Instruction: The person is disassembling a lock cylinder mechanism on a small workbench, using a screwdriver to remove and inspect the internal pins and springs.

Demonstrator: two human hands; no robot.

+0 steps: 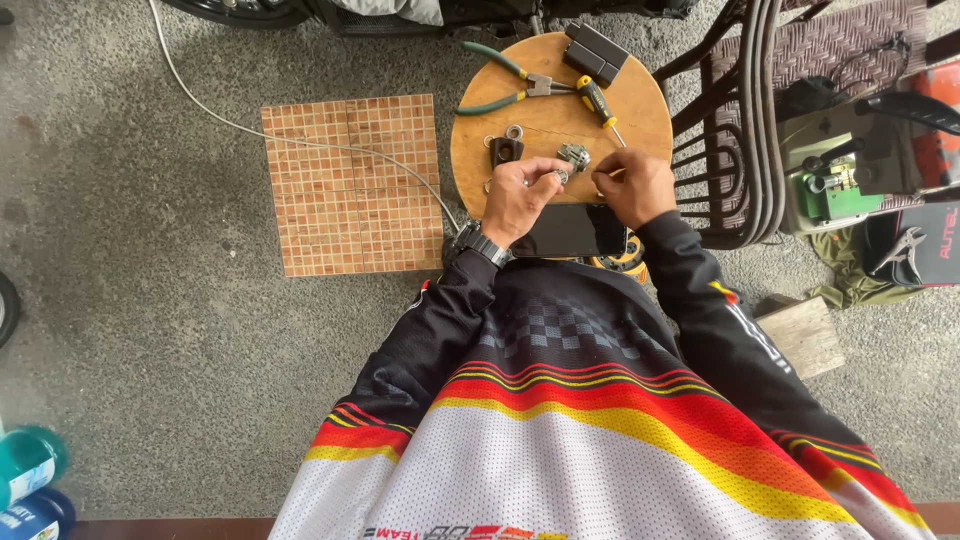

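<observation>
Pinched between the thumb and fingers of the left hand (518,192) is a small round silver metal part (561,176), held just above the near edge of a round wooden stool top (640,95). Close beside it, the right hand (634,186) is curled with its fingertips drawn together; whether they hold anything is too small to tell. A dark wristwatch (484,245) circles the left wrist, and both arms wear a slick black jersey with red, yellow and white bands.

Rough grey concrete floor (150,330) fills most of the view. On it, left of the stool, lies a square panel of small orange-brown mosaic tiles (350,185), crossed by a thin pale cable (300,140). Right of the stool stands a dark chair with a woven seat (800,60).

The stool top is smooth, pale, varnished wood. At its far side lie green-handled pliers (500,85), a black rectangular case (594,53) and a screwdriver with a yellow and black handle (598,103). Nearer the hands sit a small black block (505,151), a grey metal ring (514,131) and a small ridged metal piece (574,155). A flat, glossy black slab (570,230) lies just below the hands.
</observation>
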